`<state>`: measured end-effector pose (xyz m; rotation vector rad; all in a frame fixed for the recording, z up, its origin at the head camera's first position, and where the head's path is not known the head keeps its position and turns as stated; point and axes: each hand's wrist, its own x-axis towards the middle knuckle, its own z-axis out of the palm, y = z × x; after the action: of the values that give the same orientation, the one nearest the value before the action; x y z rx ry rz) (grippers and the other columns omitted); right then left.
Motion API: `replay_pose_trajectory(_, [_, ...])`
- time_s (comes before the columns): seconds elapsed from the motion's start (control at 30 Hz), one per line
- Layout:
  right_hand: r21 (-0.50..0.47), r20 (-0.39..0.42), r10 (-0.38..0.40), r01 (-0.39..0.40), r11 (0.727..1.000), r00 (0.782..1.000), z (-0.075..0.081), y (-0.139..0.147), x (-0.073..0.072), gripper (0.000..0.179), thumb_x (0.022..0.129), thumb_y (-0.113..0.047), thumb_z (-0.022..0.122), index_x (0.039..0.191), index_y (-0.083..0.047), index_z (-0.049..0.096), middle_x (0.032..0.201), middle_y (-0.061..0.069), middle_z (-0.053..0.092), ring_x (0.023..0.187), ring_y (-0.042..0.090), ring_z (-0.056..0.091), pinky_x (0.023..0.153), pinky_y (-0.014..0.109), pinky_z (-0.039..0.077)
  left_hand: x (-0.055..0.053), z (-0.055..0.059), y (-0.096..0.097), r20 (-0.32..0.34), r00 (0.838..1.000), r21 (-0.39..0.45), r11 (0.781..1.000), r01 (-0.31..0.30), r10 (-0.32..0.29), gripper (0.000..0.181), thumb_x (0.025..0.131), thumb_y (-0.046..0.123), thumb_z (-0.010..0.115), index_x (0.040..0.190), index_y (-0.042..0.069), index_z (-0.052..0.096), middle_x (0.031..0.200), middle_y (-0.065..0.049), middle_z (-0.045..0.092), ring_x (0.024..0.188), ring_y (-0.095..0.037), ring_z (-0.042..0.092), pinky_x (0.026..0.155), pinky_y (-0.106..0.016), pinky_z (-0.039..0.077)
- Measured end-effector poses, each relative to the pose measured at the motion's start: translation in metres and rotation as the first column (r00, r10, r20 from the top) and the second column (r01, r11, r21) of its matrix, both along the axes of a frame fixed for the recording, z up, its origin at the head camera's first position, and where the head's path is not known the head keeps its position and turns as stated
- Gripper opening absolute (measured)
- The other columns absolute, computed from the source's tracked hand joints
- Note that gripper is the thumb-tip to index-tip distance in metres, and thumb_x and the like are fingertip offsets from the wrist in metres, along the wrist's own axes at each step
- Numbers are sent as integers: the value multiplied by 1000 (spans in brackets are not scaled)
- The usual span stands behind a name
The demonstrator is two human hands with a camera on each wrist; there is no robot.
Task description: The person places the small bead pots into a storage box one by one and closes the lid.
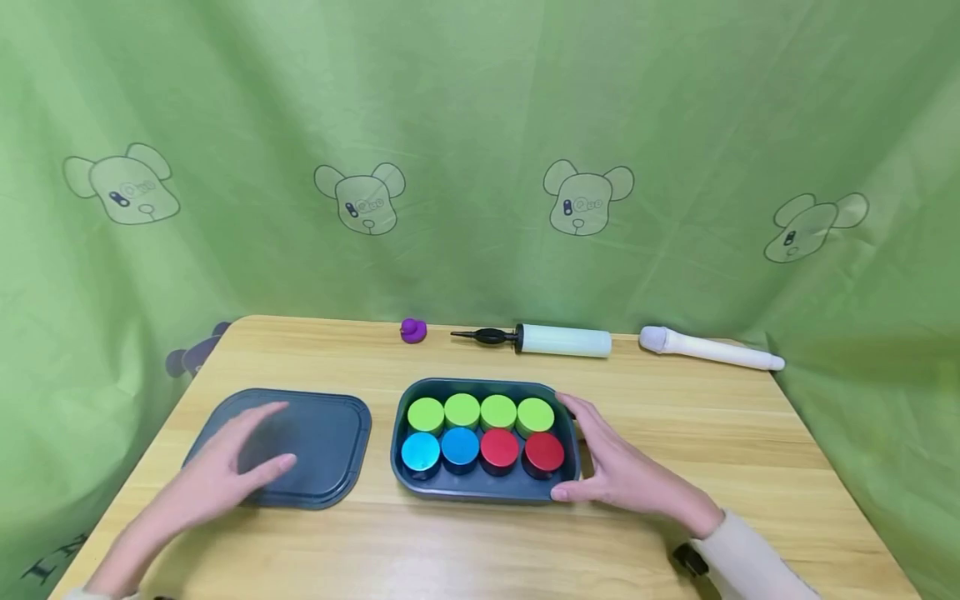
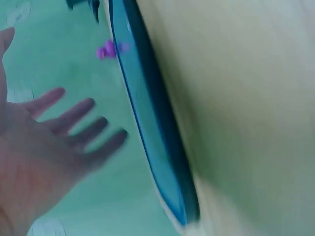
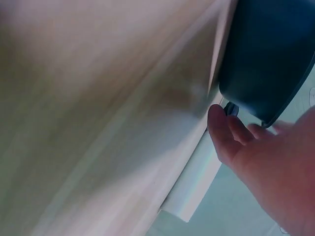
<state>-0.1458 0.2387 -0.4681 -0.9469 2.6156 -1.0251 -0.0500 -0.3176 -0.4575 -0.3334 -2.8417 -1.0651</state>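
A dark blue-grey rectangular box (image 1: 487,388) stands on the table, holding two rows of short round pieces. The back row has several lime-green tops (image 1: 462,410); in front are two blue tops (image 1: 460,447) and two red tops (image 1: 499,448). My right hand (image 1: 626,475) grips the box's right end, thumb at the front corner and fingers at the back corner. In the right wrist view its fingers meet the box's outer wall (image 3: 270,54). My left hand (image 1: 213,475) hovers with spread fingers over a flat dark lid (image 1: 326,450), holding nothing.
Along the table's back edge lie a purple rubber duck (image 1: 413,331), a hand pump (image 1: 566,340) with a black nozzle, and a white microphone-shaped stick (image 1: 712,347). A green curtain (image 1: 480,267) with bear-face prints hangs behind the wooden table (image 1: 420,550).
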Motion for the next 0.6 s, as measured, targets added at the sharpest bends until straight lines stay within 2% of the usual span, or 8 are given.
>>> replay_pose_trajectory(0.13, [3,42,37,-37,999,998,-3,2,-4,131,84,-43,97,176,-13,8,177,17,20,157,45,31,114,72,39,1,4,-30,28,996,-6,996,-86,86,77,104,36,78,165,6,43,163,-29,44,148,-57,38,108,-82,33])
replay_pose_trajectory(0.2, [11,50,45,-46,999,998,-3,3,-5,132,84,-44,96,176,-14,6,177,17,19,158,45,29,114,73,38,1,2,-44,42,994,-2,995,-103,103,73,106,34,75,166,6,43,164,-29,43,148,-57,38,111,-76,36])
replay_pose_trajectory(0.23, [15,52,48,-49,999,997,-4,3,-5,132,85,-45,96,177,-16,5,178,16,19,158,45,28,115,73,37,2,0,-50,50,993,0,994,-108,108,71,107,33,74,166,7,43,164,-28,43,147,-55,39,112,-70,39])
replay_pose_trajectory(0.3, [19,65,45,-47,999,997,-4,4,-5,132,86,-46,95,177,-17,4,178,16,18,159,45,26,115,73,37,2,-4,-62,65,992,19,994,-111,110,68,109,30,72,166,6,44,163,-28,44,145,-55,41,113,-46,45])
replay_pose_trajectory(0.37, [20,76,44,-46,999,996,-3,5,-3,132,86,-46,94,177,-17,3,178,16,18,159,46,25,116,74,36,1,-9,-71,83,991,47,993,-105,101,64,110,27,69,165,5,44,161,-29,45,144,-53,42,105,-24,46])
replay_pose_trajectory(0.4, [21,79,43,-44,999,996,-2,5,-3,132,87,-46,94,177,-16,3,178,17,18,159,46,25,115,74,36,0,-11,-75,92,991,54,993,-107,102,62,111,26,68,164,4,45,160,-29,46,142,-52,44,99,-17,44])
replay_pose_trajectory(0.47, [22,83,41,-43,999,996,-1,6,-2,131,87,-45,94,177,-15,3,178,17,19,159,46,26,115,74,37,-3,-15,-81,113,988,57,992,-114,107,59,112,26,66,162,2,46,156,-30,50,134,-48,50,91,-16,45])
replay_pose_trajectory(0.6, [25,84,37,-39,999,996,0,6,-1,130,88,-47,93,177,-17,3,178,16,19,159,44,26,116,73,37,-11,-16,-92,164,979,13,992,-128,124,60,112,30,65,161,-1,47,148,-31,53,120,-32,55,88,-41,51])
